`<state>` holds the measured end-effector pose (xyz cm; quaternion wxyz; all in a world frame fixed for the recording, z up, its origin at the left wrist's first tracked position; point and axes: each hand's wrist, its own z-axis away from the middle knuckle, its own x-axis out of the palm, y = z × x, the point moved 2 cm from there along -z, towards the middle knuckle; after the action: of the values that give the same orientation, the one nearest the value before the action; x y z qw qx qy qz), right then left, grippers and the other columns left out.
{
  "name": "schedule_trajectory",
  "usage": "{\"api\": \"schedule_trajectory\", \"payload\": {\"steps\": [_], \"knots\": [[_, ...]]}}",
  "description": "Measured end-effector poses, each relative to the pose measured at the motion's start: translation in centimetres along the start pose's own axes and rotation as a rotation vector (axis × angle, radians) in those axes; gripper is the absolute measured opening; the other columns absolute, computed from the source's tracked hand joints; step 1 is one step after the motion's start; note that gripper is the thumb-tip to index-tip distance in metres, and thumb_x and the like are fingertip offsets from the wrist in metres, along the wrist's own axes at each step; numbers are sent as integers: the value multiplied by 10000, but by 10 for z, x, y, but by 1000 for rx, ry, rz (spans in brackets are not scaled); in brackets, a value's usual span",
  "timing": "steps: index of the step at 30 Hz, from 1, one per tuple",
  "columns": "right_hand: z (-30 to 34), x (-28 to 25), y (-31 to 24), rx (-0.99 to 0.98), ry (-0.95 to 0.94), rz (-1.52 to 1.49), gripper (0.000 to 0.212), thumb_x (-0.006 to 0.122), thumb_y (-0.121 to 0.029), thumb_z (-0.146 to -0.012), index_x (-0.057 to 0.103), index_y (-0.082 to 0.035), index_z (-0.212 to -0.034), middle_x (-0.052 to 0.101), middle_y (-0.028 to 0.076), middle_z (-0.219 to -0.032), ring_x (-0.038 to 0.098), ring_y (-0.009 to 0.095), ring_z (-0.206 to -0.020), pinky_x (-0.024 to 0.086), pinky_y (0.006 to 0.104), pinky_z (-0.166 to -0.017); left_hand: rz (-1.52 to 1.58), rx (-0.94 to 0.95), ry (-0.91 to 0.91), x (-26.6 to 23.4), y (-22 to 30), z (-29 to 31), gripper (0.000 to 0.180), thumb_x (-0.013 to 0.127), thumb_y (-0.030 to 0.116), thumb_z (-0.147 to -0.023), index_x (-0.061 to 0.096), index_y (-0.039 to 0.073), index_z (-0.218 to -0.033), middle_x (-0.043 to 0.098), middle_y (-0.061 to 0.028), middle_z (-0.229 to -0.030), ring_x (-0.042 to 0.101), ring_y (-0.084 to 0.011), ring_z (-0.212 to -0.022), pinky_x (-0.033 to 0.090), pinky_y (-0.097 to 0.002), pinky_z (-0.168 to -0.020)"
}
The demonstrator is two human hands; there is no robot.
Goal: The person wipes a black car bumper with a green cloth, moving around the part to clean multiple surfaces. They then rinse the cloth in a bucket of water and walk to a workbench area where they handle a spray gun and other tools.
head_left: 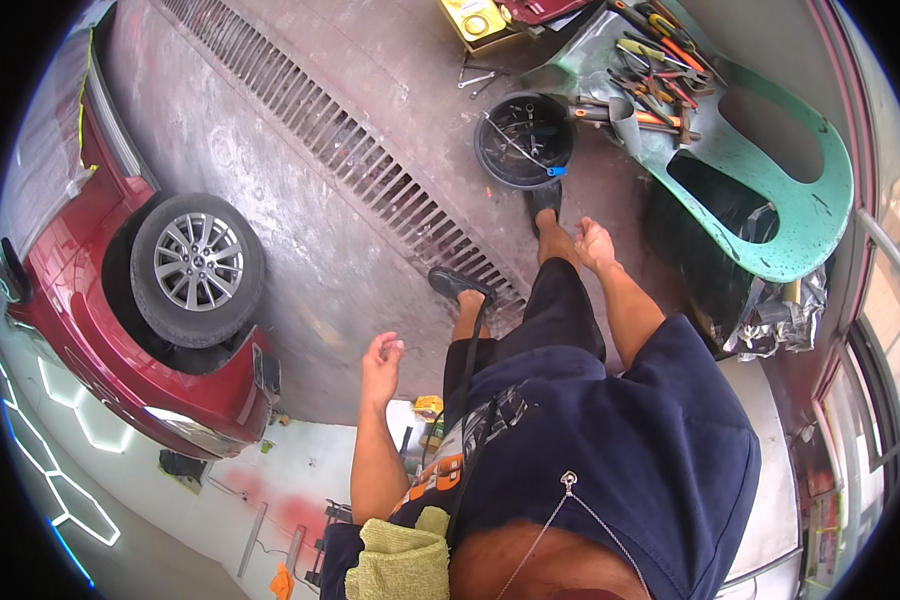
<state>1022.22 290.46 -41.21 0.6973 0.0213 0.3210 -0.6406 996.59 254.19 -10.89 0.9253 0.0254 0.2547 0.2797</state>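
Note:
Both my arms hang away from my body. My left hand (381,366), its fingers loosely bent and apart, is in the air and holds nothing I can see. My right hand (595,246) also hangs with loosely bent fingers and no visible object in it. Closest to the right hand is a black bucket (487,160) on the floor by my foot. Inside it lie several metal wrenches (515,143) and a tool with a blue end (557,171). A worn green plastic chair (788,262) stands to the right, with pliers, screwdrivers and hammers (660,75) heaped on its seat.
A red car (80,270) with a front wheel (198,268) turned outward stands at left. A metal floor drain grate (355,150) crosses the floor. Wrenches (477,79) lie beside a yellow case (475,20) at the top. Under the chair sits a dark bag (685,235).

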Motion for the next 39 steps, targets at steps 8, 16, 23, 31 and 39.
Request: {"api": "schedule_trajectory", "payload": {"steps": [8, 16, 23, 31, 39], "knots": [[24, 44, -55, -33, -73, -45, 297, 551, -245, -987, 654, -98, -1225, 699, 273, -1203, 649, 466, -1174, 518, 536, -1019, 63, -58, 22, -26, -70, 1, 373, 705, 205, -1002, 634, 15, -1315, 696, -90, -1093, 671, -169, -970, 511, -310, -843], [47, 72, -47, -18, -96, 25, 282, 599, -190, -952, 694, -71, -1190, 750, 223, -1091, 706, 418, -1096, 554, 485, -981, 144, -74, 25, -33, -116, 8, 365, 703, 242, -1006, 640, 59, -1315, 696, -57, -1098, 672, -153, -965, 483, -302, -735], [35, 63, -42, -82, -36, 95, 284, 596, -176, -941, 693, -62, -1183, 742, 246, -1072, 707, 428, -1073, 553, 501, -965, 182, -96, 19, -28, -144, 13, 385, 699, 263, -1012, 625, 66, -1335, 696, -52, -1112, 671, -149, -976, 488, -310, -743], [41, 58, -45, -82, -44, 65, 305, 583, -168, -928, 680, -57, -1195, 745, 224, -1048, 708, 420, -1054, 553, 484, -954, 189, -98, 18, -20, -153, 18, 372, 695, 256, -1015, 625, 68, -1328, 696, -52, -1111, 669, -144, -964, 481, -303, -723], [45, 63, -30, -46, -65, 49, 304, 583, -193, -932, 681, -65, -1190, 740, 221, -1080, 704, 405, -1078, 550, 473, -969, 189, -84, 18, -14, -156, 19, 363, 701, 254, -1012, 633, 70, -1317, 697, -52, -1098, 670, -144, -953, 477, -302, -712]]}}
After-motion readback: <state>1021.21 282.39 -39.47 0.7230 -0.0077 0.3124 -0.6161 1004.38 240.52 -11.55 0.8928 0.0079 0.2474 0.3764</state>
